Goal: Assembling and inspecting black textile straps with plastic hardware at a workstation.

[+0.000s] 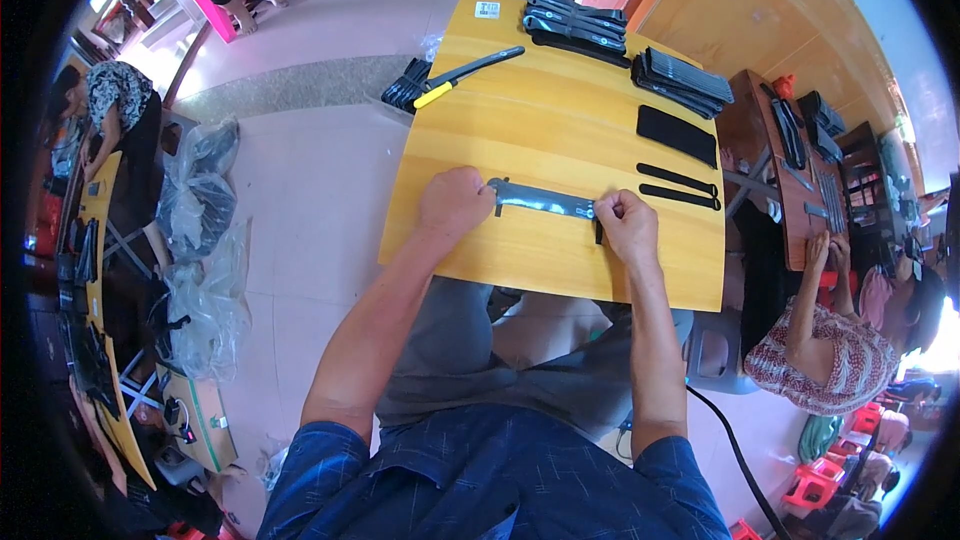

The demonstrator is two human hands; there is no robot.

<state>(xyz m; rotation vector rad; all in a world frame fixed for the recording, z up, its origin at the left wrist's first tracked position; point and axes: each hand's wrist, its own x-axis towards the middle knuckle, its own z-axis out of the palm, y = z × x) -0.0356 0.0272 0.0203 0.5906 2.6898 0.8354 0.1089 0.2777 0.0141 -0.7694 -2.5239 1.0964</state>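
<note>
A dark, glossy flat strip (545,199) with short black straps at both ends lies across the near part of the yellow table, stretched between my hands. My left hand (456,202) is closed at its left end, with the fingertips partly hidden. At the other end, my right hand (627,224) pinches the strip's corner, and a black strap end hangs just below the fingers. Beyond my right hand lie two narrow black straps with looped ends, an upper strap (676,179) and a lower strap (678,197). Past them rests a flat black rectangular piece (677,136).
Stacked dark strips (682,83) and a banded bundle (575,25) occupy the table's far right. A long black item with a yellow handle (434,94) lies by more black straps (405,86) at the left edge. People work at side tables; plastic bags (205,260) lie left.
</note>
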